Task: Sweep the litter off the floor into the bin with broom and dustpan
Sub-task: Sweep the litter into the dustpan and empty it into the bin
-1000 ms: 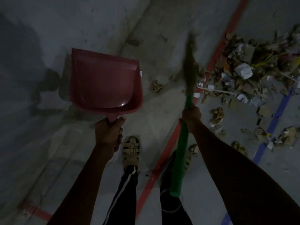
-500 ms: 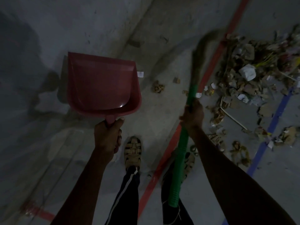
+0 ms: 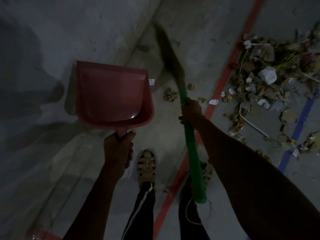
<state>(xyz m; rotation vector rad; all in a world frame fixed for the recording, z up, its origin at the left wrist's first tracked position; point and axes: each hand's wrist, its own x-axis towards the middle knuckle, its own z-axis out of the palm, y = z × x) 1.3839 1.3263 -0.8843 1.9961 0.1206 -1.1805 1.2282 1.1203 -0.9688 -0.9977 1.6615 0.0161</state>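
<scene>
Progress: early. Left hand [image 3: 117, 149] grips the dustpan [image 3: 112, 94] handle; pan raised, holding nothing. Right hand [image 3: 191, 110] grips the broom [image 3: 188, 135], bristles blurred, left of the red line [image 3: 223, 80]. Litter [image 3: 263, 80] lies heaped right of that line, strays near it. No bin in view.

The broom [image 3: 174, 64] bristles are smeared by motion blur, so where their tip meets the floor cannot be told. The left hand [image 3: 117, 149] covers most of the dustpan [image 3: 110, 94] handle (only a short stub shows), and the right hand [image 3: 191, 112] hides part of the green shaft. The litter pile [image 3: 270, 84] runs off the right edge, its dim scraps too small to identify.
</scene>
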